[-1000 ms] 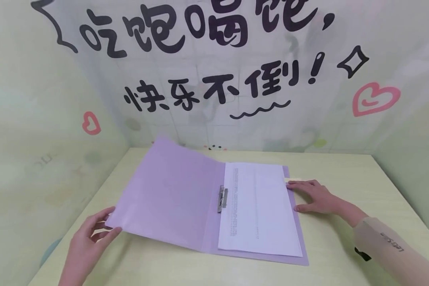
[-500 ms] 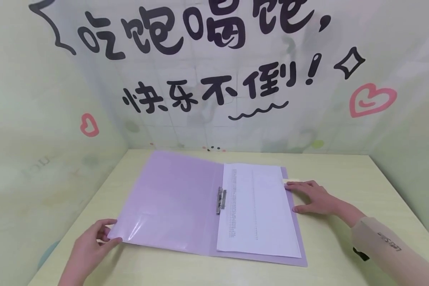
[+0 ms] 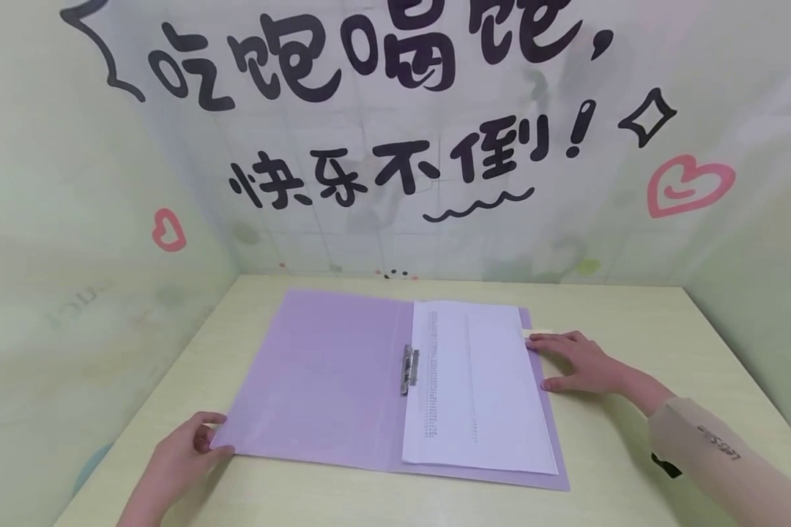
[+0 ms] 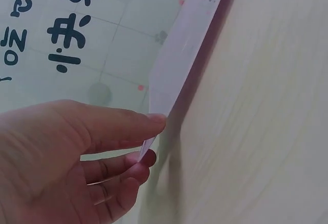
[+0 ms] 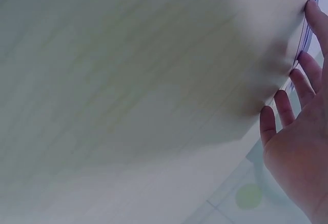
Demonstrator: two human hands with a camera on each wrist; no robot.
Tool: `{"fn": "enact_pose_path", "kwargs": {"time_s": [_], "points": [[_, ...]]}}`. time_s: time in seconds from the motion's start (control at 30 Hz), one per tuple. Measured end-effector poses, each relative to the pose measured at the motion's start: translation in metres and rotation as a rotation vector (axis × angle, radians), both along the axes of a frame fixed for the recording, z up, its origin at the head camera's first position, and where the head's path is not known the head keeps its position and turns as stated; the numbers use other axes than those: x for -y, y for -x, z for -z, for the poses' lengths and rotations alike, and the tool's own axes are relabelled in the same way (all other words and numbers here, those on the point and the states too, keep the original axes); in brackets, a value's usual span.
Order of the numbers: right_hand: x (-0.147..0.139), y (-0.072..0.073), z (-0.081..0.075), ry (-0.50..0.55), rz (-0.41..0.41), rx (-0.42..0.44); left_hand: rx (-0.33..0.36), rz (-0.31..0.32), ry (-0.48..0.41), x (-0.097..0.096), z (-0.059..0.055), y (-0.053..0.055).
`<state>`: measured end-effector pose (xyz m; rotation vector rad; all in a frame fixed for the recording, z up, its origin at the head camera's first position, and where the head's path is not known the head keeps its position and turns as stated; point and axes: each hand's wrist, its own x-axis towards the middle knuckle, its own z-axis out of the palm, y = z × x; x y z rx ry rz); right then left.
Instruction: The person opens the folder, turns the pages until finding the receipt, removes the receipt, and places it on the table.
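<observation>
A purple folder [image 3: 316,380] lies spread wide on the table, its cover toward the left. White printed sheets [image 3: 481,388] fill its right side, next to a metal clip [image 3: 406,369] near the spine. My left hand [image 3: 187,454] pinches the cover's near left corner. In the left wrist view, thumb and fingers hold the thin cover [image 4: 189,55] slightly above the tabletop, with a shadow beneath. My right hand [image 3: 583,364] rests at the folder's right edge, fingers extended. The right wrist view shows its fingertips [image 5: 267,114] along the table surface near that edge.
The pale wooden table [image 3: 633,329] runs back to a printed wall sheet [image 3: 395,241] with black lettering and hearts. Similar sheets stand at left and right. A small pale yellow tab [image 3: 537,332] shows by the right fingertips. A black item [image 3: 666,465] sits under the right sleeve.
The left hand has lowered the folder's cover down toward the table, moving slightly down and to the right. The right hand has stayed at the folder's right edge.
</observation>
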<state>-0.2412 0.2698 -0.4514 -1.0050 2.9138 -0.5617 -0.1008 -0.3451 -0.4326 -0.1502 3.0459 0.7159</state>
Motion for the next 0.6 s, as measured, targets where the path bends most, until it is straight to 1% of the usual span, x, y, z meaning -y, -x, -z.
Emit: {"fn": "enact_pose_path", "kwargs": {"time_s": [0.17,0.3,0.4,0.6], "points": [[0.0000,0.0002,-0.0004,0.016,-0.023,-0.014,-0.021,0.018,-0.012,-0.0007,0.0042,0.0030],[-0.0001,-0.0005,0.0015,0.018,-0.018,-0.016,-0.043,0.035,-0.007,-0.0004,0.0078,0.0050],[-0.0004,-0.0007,0.0022,0.018,-0.012,-0.016,-0.059,0.047,0.008,-0.0004,0.0090,0.0058],[-0.0001,0.0005,0.0022,0.019,-0.012,-0.010,-0.069,0.072,0.021,0.0002,0.0096,0.0073]]}}
